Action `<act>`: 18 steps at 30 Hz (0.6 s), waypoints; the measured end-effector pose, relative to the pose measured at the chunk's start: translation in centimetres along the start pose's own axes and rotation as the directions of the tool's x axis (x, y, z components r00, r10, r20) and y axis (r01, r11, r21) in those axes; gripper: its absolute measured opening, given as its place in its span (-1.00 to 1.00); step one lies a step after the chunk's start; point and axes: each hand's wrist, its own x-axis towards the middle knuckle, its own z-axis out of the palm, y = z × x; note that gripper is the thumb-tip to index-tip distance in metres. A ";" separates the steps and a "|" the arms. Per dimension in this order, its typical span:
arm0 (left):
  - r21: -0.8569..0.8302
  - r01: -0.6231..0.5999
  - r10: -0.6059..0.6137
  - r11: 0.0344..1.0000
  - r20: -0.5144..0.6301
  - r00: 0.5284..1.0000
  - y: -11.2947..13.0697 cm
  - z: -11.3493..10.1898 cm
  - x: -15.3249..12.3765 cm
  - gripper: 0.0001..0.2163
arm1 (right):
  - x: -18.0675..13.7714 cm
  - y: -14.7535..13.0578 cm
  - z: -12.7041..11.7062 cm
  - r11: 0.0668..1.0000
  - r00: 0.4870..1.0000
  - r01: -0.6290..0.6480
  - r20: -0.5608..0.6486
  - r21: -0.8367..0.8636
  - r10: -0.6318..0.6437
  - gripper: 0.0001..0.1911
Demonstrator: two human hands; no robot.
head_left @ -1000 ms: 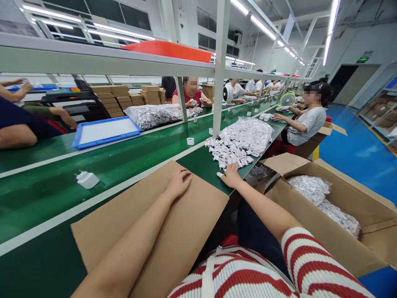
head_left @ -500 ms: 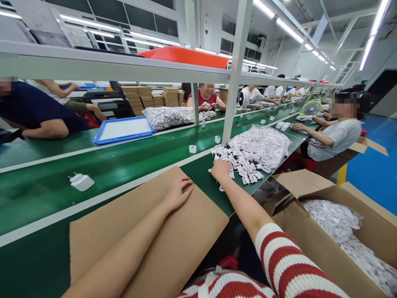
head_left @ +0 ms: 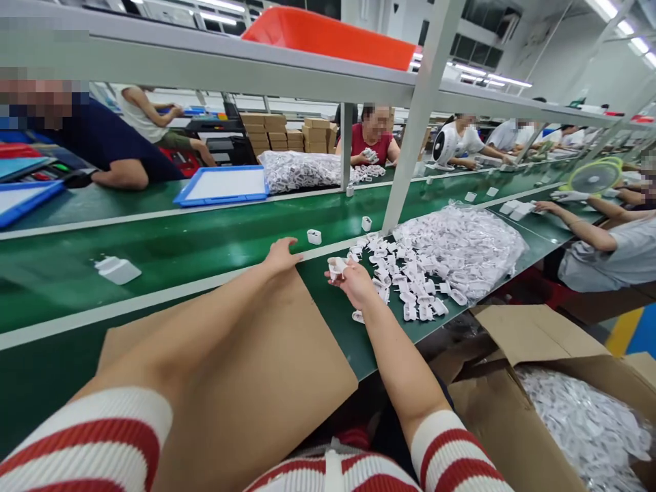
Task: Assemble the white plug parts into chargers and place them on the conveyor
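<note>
My right hand (head_left: 357, 283) is closed around a few small white plastic plug parts (head_left: 337, 267), held just above the green bench. Beside it spreads a loose heap of similar white plug parts (head_left: 410, 277). My left hand (head_left: 281, 257) reaches over the far edge of the cardboard sheet (head_left: 266, 348), its fingers apart and holding nothing. Just past its fingertips a white charger housing (head_left: 314, 236) stands on the green conveyor belt, apart from the hand. A second housing (head_left: 366, 223) stands farther right, and a white plug adapter (head_left: 117, 270) lies on the belt at left.
A clear bag of white parts (head_left: 461, 246) lies behind the heap. An upright post (head_left: 417, 116) and a shelf (head_left: 215, 65) stand ahead. An open carton (head_left: 512, 410) with bagged parts is at my right. Co-workers sit along the line; a blue-rimmed tray (head_left: 223, 186) lies across the belt.
My left hand has lifted off the cardboard and stretched forward toward the belt. My right hand has come back left from the heap with white plug parts in it. The view has shifted.
</note>
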 end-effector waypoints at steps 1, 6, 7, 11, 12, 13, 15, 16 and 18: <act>0.008 0.009 -0.008 1.000 -0.024 1.000 0.2 0.2 1.5 -0.28 | -0.1 0.0 0.0 0.994 0.998 -0.035 0.050 0.108 0.030 -0.73; 0.019 -0.042 0.043 0.999 -0.054 0.998 1.9 2.6 5.5 -0.19 | -0.6 0.4 0.3 0.995 0.989 -0.011 0.148 0.097 -0.003 -0.44; 0.014 -0.058 0.059 0.998 -0.050 0.997 2.2 3.0 5.7 -0.30 | -0.5 0.5 0.3 0.998 0.989 0.006 0.144 0.068 -0.015 -0.42; -0.001 -0.095 0.095 0.995 -0.081 0.992 2.7 3.4 5.5 -0.67 | 0.0 1.0 0.4 0.993 0.984 0.119 0.134 -0.003 -0.117 -0.50; -0.003 -0.100 0.099 0.995 -0.097 0.990 2.6 3.1 5.1 -0.69 | 0.1 1.1 0.4 0.988 0.979 0.151 0.140 -0.015 -0.148 -0.53; -0.006 -0.113 0.111 0.994 -0.110 0.988 2.5 2.8 4.4 -0.69 | 0.2 1.2 0.4 0.983 0.973 0.182 0.149 -0.033 -0.175 -0.55; -0.023 -0.167 0.163 0.986 -0.123 0.979 2.2 1.7 2.5 -0.68 | 0.3 1.3 0.4 0.966 0.961 0.238 0.166 -0.098 -0.220 -0.57; -0.040 -0.206 0.200 0.978 -0.122 0.972 1.9 1.2 1.1 -0.66 | 0.3 1.3 0.4 0.954 0.955 0.266 0.174 -0.136 -0.241 -0.58; -0.082 -0.272 0.262 0.959 -0.115 0.958 1.2 0.2 -2.3 -0.64 | 0.1 1.2 0.5 0.936 0.945 0.299 0.194 -0.186 -0.264 -0.61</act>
